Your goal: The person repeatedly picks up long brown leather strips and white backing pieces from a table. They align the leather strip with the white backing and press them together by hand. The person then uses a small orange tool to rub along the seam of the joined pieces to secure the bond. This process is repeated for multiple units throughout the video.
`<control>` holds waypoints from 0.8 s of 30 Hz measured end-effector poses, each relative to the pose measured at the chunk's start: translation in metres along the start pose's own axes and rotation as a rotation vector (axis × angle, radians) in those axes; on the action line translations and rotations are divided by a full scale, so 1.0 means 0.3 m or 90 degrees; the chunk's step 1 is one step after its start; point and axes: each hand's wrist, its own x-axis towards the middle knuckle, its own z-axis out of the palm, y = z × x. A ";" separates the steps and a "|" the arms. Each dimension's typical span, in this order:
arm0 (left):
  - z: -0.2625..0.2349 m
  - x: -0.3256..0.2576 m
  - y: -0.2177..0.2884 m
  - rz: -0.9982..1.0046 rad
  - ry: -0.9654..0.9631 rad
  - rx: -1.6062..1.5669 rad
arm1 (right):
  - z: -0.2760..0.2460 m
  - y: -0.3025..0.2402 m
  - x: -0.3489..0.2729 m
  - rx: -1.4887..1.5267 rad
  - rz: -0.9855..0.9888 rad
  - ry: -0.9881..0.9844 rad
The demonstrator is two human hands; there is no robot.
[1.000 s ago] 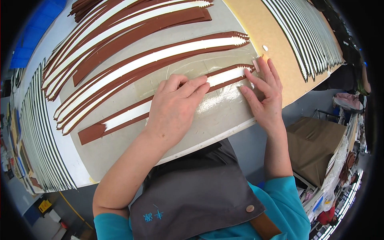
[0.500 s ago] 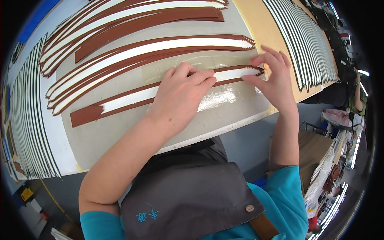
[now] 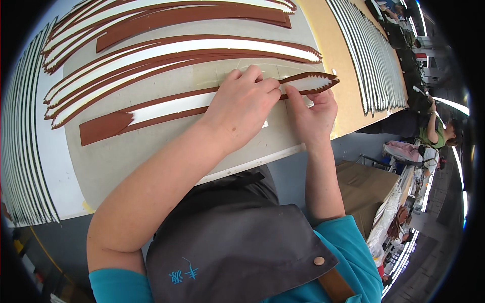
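Observation:
A long brown leather strip [image 3: 174, 107] with a white layer along its middle lies across the grey work mat [image 3: 126, 171] in front of me. Its left end is plain brown; the right end rises a little, with brown edges curling up round a jagged white tip. My left hand [image 3: 245, 106] rests on the strip right of its middle, fingers curled and closed on it. Just right of that, my right hand [image 3: 314, 116] grips the same strip, thumb on top and fingers partly hidden beneath. The two hands nearly touch.
More brown-and-white strips [image 3: 177, 49] lie beyond, along with a flat brown strip [image 3: 202, 22]. Rows of dark-edged white strips line the left [image 3: 25, 131] and right [image 3: 371, 60] sides. The table's front edge [image 3: 252, 164] runs before my apron. Another person [image 3: 437, 129] is at far right.
My right hand has moved left from the strip's tip and closed on it beside my left hand. The strip's right end now stands raised and more curled. The view has shifted slightly.

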 end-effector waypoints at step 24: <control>-0.091 -0.011 -0.081 -0.224 -0.018 -0.257 | -0.048 -0.155 0.061 -0.423 -0.359 -0.233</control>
